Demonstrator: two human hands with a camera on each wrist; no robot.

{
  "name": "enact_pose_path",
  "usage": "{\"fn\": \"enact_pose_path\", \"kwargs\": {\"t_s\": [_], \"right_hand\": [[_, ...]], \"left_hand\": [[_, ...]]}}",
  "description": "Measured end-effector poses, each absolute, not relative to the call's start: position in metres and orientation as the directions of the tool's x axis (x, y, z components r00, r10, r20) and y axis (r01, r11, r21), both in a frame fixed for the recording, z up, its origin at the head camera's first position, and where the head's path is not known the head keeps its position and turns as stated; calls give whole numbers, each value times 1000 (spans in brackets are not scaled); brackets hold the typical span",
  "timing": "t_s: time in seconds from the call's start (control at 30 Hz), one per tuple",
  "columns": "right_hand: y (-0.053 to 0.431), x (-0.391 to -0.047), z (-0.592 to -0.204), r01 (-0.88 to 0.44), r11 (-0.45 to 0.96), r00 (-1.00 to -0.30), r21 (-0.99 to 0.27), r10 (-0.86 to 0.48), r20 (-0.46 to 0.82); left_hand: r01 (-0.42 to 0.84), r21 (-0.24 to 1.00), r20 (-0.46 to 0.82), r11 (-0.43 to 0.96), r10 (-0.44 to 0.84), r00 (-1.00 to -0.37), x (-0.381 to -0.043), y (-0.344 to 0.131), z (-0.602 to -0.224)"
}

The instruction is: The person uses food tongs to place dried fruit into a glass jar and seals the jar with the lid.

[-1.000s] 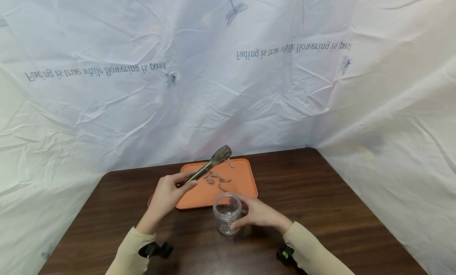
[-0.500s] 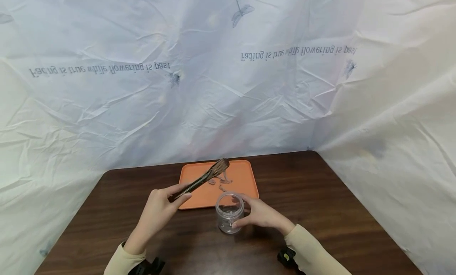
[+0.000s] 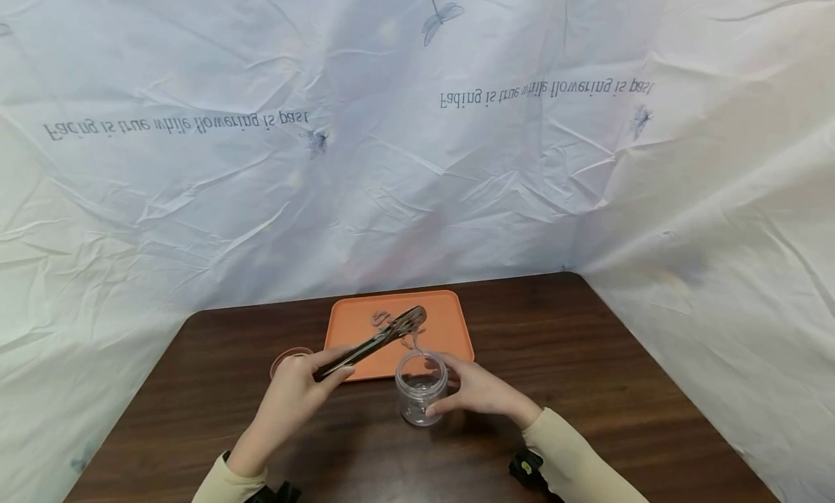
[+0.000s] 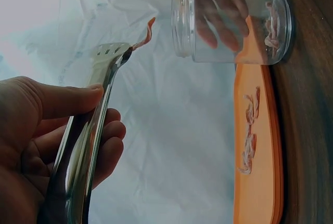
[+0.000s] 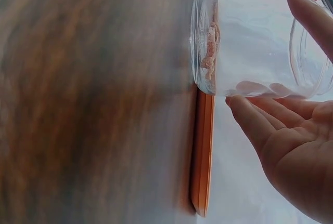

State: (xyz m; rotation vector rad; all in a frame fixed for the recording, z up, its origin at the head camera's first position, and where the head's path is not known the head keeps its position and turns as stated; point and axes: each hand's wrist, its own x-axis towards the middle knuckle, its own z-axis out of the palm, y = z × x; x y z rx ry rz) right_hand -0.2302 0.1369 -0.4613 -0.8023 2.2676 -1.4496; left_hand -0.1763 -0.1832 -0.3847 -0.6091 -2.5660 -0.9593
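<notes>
My left hand (image 3: 293, 391) grips metal tongs (image 3: 368, 348) with slotted tips. From the tips hangs a thin, twisted pinkish strip (image 4: 148, 34), near the mouth of a clear jar (image 3: 416, 410) and outside it. My right hand (image 3: 479, 393) holds the jar, thumb on the near side and fingers behind. The jar stands upright on the table, lid off, with a few similar strips (image 5: 210, 50) at its bottom. Behind it, an orange tray (image 3: 453, 325) carries more strips (image 4: 251, 130). The tongs partly cover those strips in the head view.
A round, reddish-rimmed object (image 3: 282, 356), perhaps a lid, lies left of the tray, partly behind my left hand. The dark wooden table (image 3: 587, 387) extends to both sides. A white printed cloth (image 3: 391, 198) hangs along its back edge.
The tongs first came down and left over the tray, then shifted slightly right toward the jar's mouth with a strip at their tips. My right hand stays around the jar.
</notes>
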Motion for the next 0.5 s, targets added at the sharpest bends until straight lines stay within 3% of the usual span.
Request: {"fn": "enact_pose_path", "kwargs": {"t_s": [0.5], "right_hand": [[137,-231,-460,-265,299,-772,-917,-636,16]], "left_hand": [[457,558,385,692,272,-882,-175,-184,-389]]}}
